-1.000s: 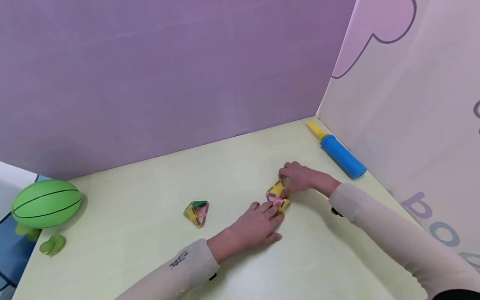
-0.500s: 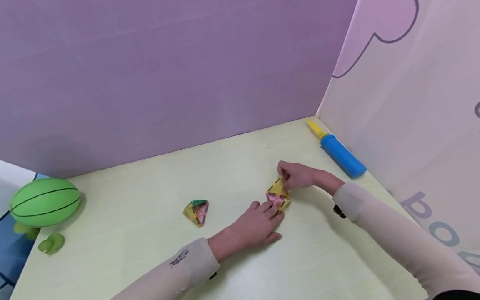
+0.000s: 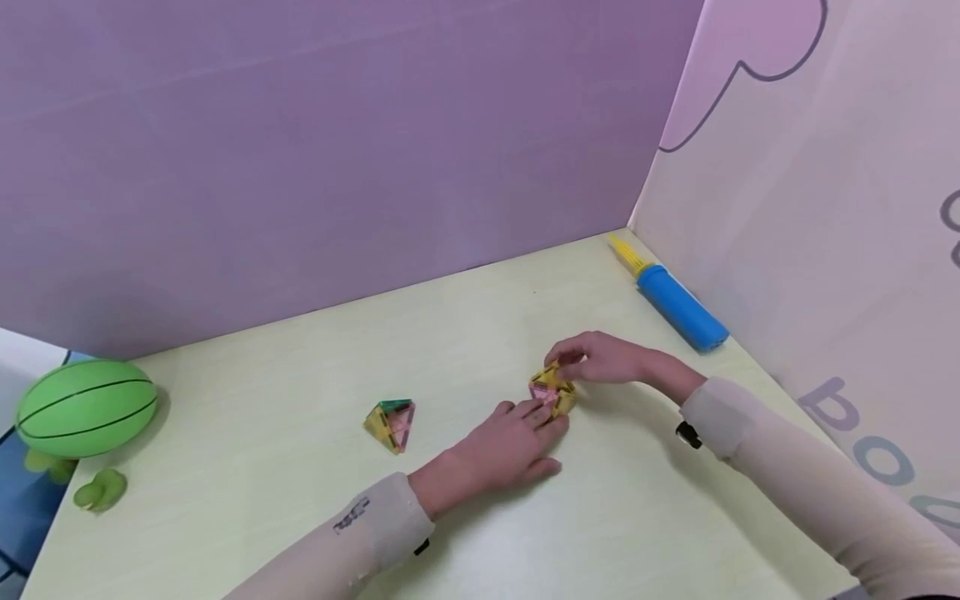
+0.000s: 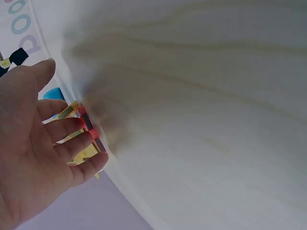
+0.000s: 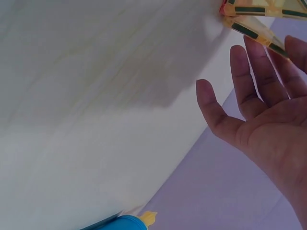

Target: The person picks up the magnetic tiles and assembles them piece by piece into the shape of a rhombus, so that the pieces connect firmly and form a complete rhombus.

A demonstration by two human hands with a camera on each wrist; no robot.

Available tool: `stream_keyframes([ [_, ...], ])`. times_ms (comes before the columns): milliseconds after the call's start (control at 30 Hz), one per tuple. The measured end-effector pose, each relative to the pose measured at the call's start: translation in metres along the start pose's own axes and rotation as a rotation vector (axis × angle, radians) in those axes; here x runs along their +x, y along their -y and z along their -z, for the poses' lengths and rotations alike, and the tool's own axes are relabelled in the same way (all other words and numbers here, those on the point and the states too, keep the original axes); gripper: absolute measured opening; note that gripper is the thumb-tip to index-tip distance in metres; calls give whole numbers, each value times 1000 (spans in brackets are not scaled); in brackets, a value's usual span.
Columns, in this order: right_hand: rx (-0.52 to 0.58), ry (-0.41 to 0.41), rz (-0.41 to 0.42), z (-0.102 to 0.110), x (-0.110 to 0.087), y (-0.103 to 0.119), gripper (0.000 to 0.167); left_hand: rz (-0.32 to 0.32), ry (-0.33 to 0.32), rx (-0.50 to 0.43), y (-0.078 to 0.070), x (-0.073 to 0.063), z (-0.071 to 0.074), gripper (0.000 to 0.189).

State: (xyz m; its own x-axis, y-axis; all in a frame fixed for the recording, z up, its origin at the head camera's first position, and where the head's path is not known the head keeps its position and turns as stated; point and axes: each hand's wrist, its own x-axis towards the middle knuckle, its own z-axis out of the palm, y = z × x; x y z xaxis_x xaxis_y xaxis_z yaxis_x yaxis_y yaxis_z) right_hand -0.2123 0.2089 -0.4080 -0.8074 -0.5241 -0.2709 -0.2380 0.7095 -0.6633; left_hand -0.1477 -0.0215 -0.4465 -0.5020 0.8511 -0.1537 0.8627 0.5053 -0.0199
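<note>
On one table [image 3: 262, 500], two tile clusters [image 3: 553, 387], left grip [image 3: 512, 446] relaxed against one, right grip [image 3: 603, 358] pinching it.

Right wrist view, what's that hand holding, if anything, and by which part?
The right hand appears to pinch a yellow triangular tile by its pointed corner, between thumb and fingers.

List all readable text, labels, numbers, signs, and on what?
"o", blue letter, on the side wall.
"p" or "d", purple letter, same wall; orientation unclear.
Green letter, same wall: cut off at head view's edge.
Grey marks higher up: cut off too.
Dark marks on the left sleeve: too blurred to read.
</note>
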Motion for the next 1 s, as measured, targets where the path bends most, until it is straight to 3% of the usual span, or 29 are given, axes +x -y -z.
stream_keyframes([
  [233,62,54,62,-5,-10,-3,34,1,-11,-3,2,0,0,63],
  [467,10,26,110,-9,-10,5,37,14,-8,-14,4,-2,1,64],
  [733,-46,100,267,-9,3,16,55,16,-7,-17,4,-2,3,63],
  [1000,-30,87,180,-7,2,16,45,14,-20,-44,7,-3,5,60],
])
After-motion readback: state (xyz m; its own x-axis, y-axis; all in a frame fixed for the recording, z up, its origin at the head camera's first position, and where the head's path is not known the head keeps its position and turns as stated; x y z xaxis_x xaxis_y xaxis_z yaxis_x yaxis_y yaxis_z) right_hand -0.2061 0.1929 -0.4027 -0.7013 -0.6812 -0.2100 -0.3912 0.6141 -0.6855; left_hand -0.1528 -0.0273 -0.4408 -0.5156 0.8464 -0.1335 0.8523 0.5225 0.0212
